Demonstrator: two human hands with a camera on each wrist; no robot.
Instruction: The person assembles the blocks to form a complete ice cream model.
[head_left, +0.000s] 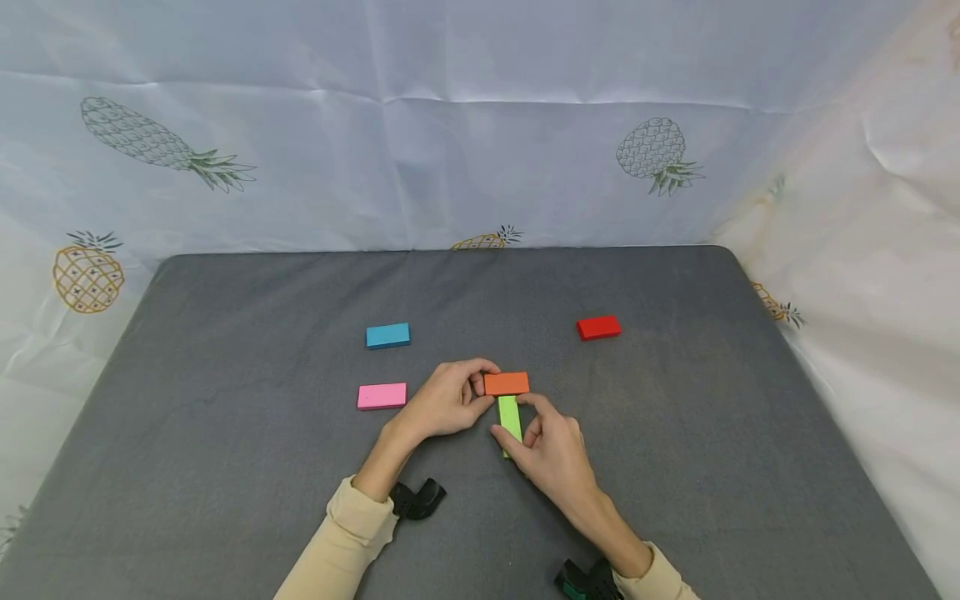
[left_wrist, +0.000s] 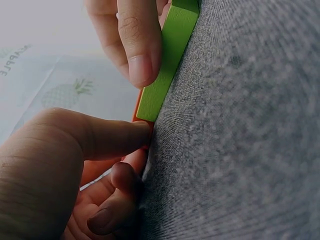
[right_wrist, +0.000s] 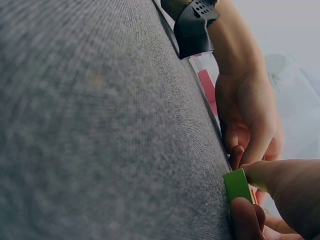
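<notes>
An orange block [head_left: 506,383] lies crosswise on the grey cloth. My left hand [head_left: 447,402] pinches its left end, thumb on the near side and index finger on the far side. A lime green block [head_left: 509,417] points lengthwise toward me, its far end right at the orange block's near edge, so the two form a T. My right hand [head_left: 557,458] grips the green block with the thumb on its left and the index finger at its far right. In the right wrist view the near end of the green block [right_wrist: 237,186] shows between the fingers.
A pink block [head_left: 382,396] lies left of my left hand, and a blue block [head_left: 387,336] lies beyond it. Farther off to the right is a red block [head_left: 598,327]. A pineapple-print curtain [head_left: 420,167] hangs behind the grey-covered table [head_left: 225,400].
</notes>
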